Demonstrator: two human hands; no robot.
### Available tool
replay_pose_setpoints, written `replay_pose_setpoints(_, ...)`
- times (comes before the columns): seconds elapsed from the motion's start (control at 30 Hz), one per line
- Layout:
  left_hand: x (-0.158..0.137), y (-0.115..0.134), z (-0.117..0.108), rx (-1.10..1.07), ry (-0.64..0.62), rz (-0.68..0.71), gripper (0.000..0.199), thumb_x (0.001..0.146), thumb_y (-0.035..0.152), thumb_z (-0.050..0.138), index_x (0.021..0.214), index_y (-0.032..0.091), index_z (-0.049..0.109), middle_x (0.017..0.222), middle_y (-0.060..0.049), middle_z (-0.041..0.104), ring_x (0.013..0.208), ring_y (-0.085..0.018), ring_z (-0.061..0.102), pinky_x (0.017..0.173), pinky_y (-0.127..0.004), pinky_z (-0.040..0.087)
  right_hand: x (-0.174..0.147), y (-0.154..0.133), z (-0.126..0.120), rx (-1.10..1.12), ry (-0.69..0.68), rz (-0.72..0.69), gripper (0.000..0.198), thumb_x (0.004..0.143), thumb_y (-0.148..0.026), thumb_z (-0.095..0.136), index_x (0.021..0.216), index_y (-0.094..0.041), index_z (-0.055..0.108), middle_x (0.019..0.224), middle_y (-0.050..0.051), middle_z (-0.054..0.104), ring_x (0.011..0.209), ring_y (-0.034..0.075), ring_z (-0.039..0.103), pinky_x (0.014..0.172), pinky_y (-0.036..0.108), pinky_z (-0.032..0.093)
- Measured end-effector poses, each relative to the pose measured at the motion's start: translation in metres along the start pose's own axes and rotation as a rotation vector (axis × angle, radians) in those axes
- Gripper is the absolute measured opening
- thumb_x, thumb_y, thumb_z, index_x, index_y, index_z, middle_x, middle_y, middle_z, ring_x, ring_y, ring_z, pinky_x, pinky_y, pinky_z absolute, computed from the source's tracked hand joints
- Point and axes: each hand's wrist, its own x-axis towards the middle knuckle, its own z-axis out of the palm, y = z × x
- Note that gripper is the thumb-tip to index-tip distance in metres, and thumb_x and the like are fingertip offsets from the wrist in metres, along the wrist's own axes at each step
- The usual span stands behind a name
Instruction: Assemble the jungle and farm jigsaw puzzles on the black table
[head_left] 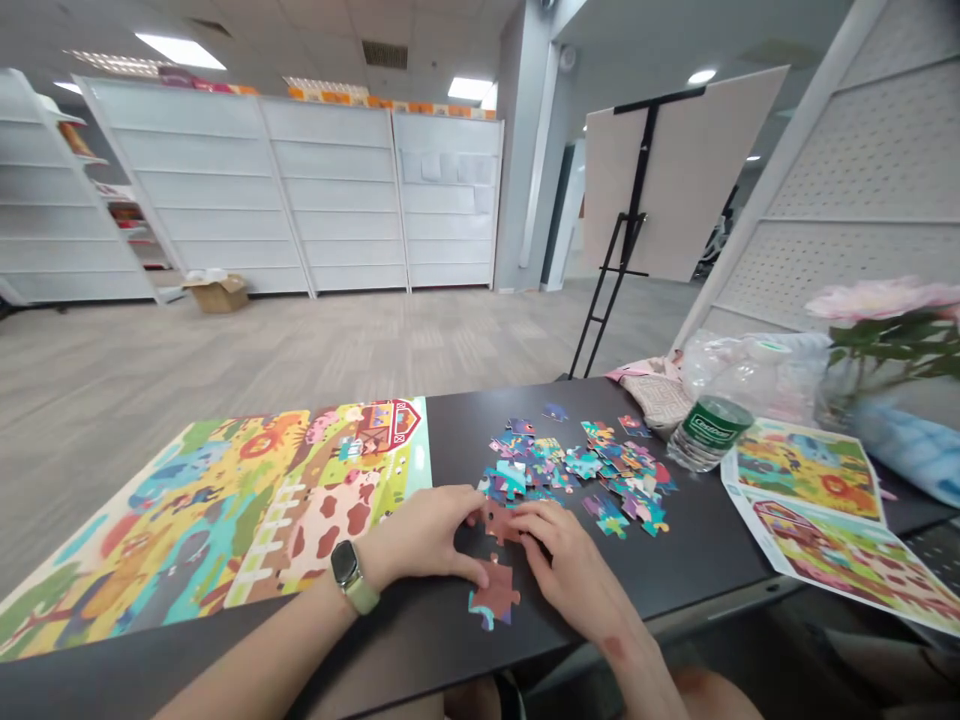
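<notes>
My left hand (pixel 427 530), with a watch on its wrist, spans two parts of a jigsaw puzzle. Its thumb rests on the left edge of the lower brown jigsaw piece (pixel 496 582), which has teal and purple at its bottom. The curled fingers hold the left side of an upper brown jigsaw piece (pixel 498 522). My right hand (pixel 559 550) grips that upper piece from the right with its fingertips. A small gap shows between the upper and lower pieces. Loose jigsaw pieces (pixel 585 462) lie in a heap just beyond both hands.
Assembled animal puzzles (pixel 330 510) cover the table's left side. On the right stand a water bottle (pixel 711 425) and a flower (pixel 885 300), with printed picture sheets (pixel 817 500) near the edge. A dark table (pixel 405 650) bears everything. Behind it stands an easel (pixel 637 220).
</notes>
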Motion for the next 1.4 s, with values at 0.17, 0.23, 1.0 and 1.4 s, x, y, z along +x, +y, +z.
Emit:
replay_pose_setpoints(0.17, -0.002, -0.002, 0.001, 0.002, 0.045, 0.050, 0.074, 0.070, 0.064, 0.077, 0.129, 0.025, 0.057, 0.124, -0.009, 0.057, 0.111, -0.029, 0.056, 0.092, -0.038, 0.048, 0.001, -0.006, -0.002, -0.071, -0.005, 0.089, 0.012, 0.090, -0.023, 0.065, 0.102, -0.026, 0.066, 0.102, 0.004, 0.063, 0.100, 0.024, 0.057, 0.088, 0.041, 0.048)
replay_pose_setpoints(0.23, -0.003, -0.003, 0.000, 0.000, 0.031, 0.066, 0.080, 0.069, 0.065, 0.078, 0.134, 0.025, 0.055, 0.132, -0.011, 0.055, 0.117, -0.031, 0.054, 0.098, -0.041, 0.046, 0.002, -0.008, -0.003, -0.094, -0.006, 0.111, 0.010, 0.088, -0.026, 0.068, 0.098, -0.025, 0.066, 0.098, 0.004, 0.062, 0.097, 0.024, 0.056, 0.086, 0.041, 0.047)
replay_pose_setpoints(1.0, -0.002, -0.002, -0.004, -0.088, -0.002, 0.154, 0.067, 0.068, 0.064, 0.079, 0.118, 0.023, 0.060, 0.116, -0.008, 0.062, 0.105, -0.028, 0.056, 0.092, -0.037, 0.045, 0.002, -0.008, -0.010, 0.074, 0.010, 0.140, 0.026, 0.083, -0.012, 0.063, 0.106, -0.024, 0.061, 0.112, 0.004, 0.065, 0.109, 0.023, 0.056, 0.096, 0.041, 0.047)
replay_pose_setpoints(1.4, 0.002, -0.002, -0.001, -0.015, 0.012, 0.157, 0.072, 0.069, 0.064, 0.078, 0.124, 0.022, 0.057, 0.117, -0.009, 0.063, 0.105, -0.029, 0.055, 0.093, -0.039, 0.043, 0.001, -0.013, -0.013, 0.055, -0.127, -0.018, 0.025, 0.091, -0.013, 0.058, 0.101, -0.029, 0.073, 0.128, 0.002, 0.066, 0.120, 0.022, 0.057, 0.106, 0.045, 0.043)
